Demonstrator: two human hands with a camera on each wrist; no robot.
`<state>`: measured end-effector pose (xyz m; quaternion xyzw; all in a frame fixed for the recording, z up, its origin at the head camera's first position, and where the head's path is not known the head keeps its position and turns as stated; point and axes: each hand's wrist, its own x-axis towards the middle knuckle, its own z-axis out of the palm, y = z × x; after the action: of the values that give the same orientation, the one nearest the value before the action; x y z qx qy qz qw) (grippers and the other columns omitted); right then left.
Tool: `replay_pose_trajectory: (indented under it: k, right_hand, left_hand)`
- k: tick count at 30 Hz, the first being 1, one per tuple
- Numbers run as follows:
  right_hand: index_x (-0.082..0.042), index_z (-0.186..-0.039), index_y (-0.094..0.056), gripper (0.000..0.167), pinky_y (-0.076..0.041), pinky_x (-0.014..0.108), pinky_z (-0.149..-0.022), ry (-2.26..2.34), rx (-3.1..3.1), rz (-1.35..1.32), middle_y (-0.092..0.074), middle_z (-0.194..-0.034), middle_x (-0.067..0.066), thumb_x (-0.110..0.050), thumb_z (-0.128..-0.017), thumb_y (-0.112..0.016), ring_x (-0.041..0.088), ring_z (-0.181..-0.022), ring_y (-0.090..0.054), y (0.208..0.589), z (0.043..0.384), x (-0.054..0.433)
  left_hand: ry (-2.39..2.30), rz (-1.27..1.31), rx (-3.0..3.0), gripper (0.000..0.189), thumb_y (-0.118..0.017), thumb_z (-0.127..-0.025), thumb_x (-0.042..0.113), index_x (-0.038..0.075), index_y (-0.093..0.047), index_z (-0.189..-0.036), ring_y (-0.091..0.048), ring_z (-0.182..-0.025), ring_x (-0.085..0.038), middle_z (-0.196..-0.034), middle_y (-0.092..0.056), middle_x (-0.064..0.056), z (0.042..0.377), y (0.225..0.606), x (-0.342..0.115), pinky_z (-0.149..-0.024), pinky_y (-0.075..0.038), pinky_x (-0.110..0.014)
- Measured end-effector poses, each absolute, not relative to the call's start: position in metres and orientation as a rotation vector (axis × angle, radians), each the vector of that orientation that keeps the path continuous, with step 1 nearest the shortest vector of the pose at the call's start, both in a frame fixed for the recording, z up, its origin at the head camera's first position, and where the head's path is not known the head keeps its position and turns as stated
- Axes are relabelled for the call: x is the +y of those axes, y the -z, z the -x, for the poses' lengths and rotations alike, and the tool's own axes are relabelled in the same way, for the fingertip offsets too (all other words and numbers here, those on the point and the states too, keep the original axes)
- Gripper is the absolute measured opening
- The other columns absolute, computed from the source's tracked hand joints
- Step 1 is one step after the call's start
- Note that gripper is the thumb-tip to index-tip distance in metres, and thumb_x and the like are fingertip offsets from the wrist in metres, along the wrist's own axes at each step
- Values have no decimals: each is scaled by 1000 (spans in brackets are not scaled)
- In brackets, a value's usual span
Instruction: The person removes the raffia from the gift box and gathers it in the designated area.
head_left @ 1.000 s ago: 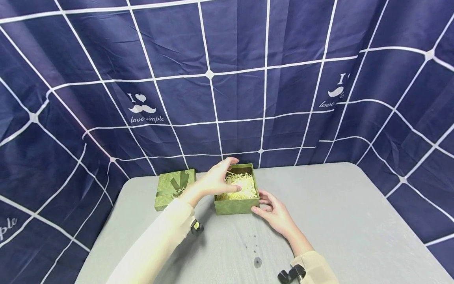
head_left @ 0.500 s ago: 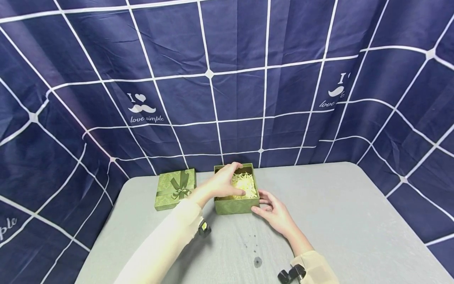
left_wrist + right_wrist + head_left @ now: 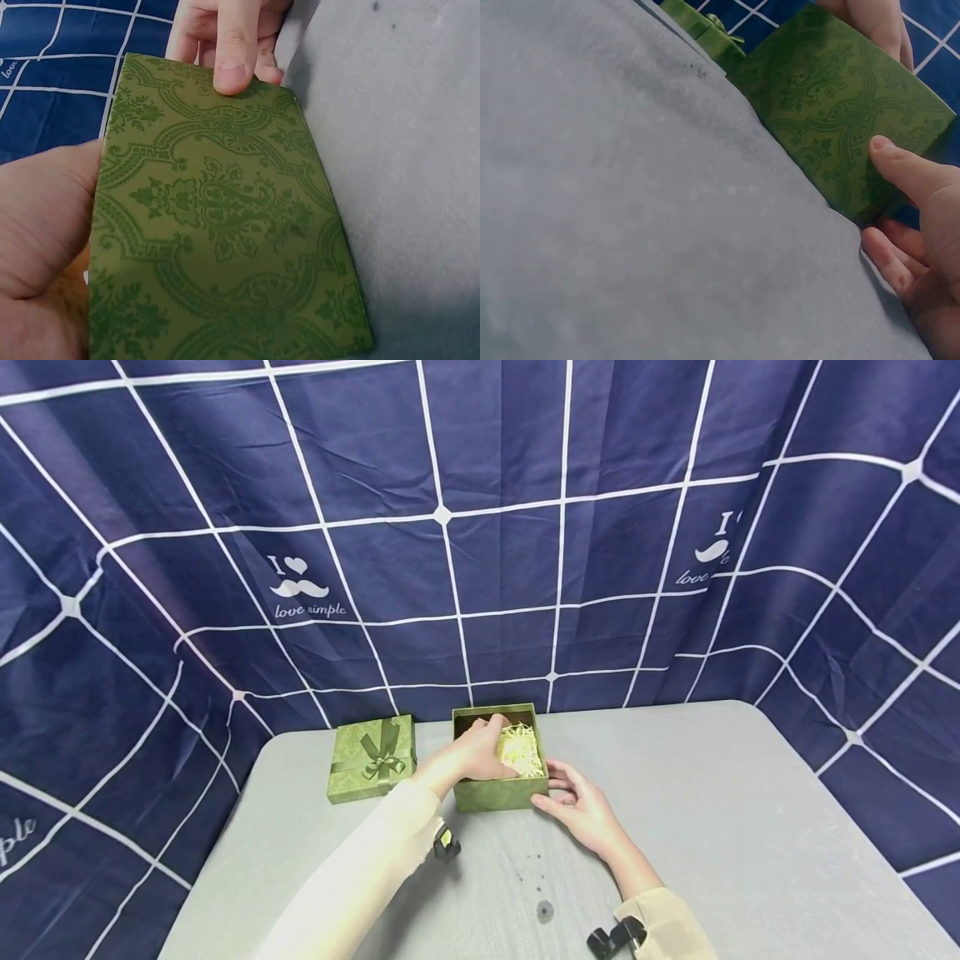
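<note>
A green patterned gift box stands on the table with its top uncovered and pale yellow paper shreds inside. My left hand reaches into the box from the left, thumb and forefinger spread apart beside the shreds; its other fingertips are hidden. In the left wrist view, part of that hand shows behind the box wall. With the thumb on the near wall and fingers along the right side, my right hand grips the near right corner, as the right wrist view also shows.
The box's green lid, with a dark green ribbon bow, lies to the left of the box. A grey cloth-covered table carries everything. Blue checked curtains rise at the back and both sides.
My left hand has moved right and lower into the box, and the shreds now show mainly on the right. My right hand keeps its grip on the corner.
</note>
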<state>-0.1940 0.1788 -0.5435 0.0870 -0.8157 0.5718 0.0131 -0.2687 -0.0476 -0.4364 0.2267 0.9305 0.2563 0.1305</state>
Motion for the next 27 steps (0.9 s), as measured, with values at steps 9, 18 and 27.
replay_pose_trajectory:
  k: [9,18,27]
  right_hand:
    - [-7,-155,-57,67,-60,29,-92,-1801,-2533,-282,-74,-132,18,-20,-97,-86,28,-110,-74,544,194,177]
    - [-9,-156,-57,67,-59,28,-91,-1788,-2550,-274,-74,-132,17,-21,-97,-86,26,-109,-74,544,193,179]
    - [-8,-156,-57,67,-59,28,-91,-1788,-2537,-293,-75,-131,18,-21,-97,-86,27,-108,-75,544,195,179]
  left_hand:
    - [-891,-609,2634,93,-95,-82,31,3,-45,-155,-58,-139,-33,-146,-63,-21,274,450,-43,-117,-47,-42]
    - [-1149,-524,2437,93,-96,-83,20,3,-42,-157,-59,-136,-30,-147,-63,-19,278,459,-38,-118,-45,-43]
    - [-1299,-453,2249,95,-95,-84,18,4,-42,-161,-53,-137,-27,-149,-58,-11,281,459,-39,-121,-41,-44]
